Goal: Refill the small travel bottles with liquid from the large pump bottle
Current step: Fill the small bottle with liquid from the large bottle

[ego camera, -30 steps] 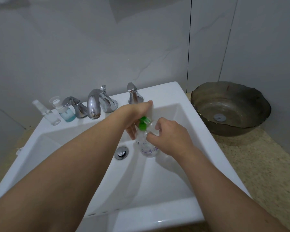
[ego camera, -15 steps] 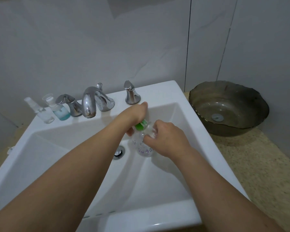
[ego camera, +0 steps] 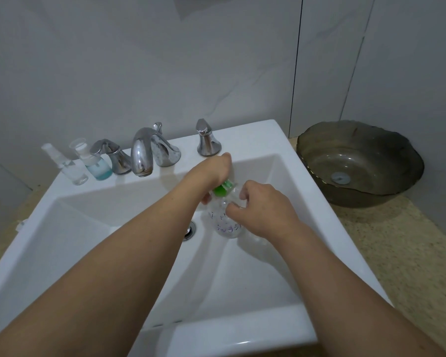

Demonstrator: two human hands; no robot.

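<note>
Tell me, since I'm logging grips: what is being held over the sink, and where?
The clear pump bottle: the left hand grips its green top, the right hand its shoulder.

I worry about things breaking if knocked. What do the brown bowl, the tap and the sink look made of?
The brown bowl looks like tinted glass: see-through, glossy, wavy rim. The tap looks like chromed metal, with mirror-bright reflections. The sink looks like glazed white ceramic, smooth and shiny, though moulded resin cannot be ruled out.
</note>
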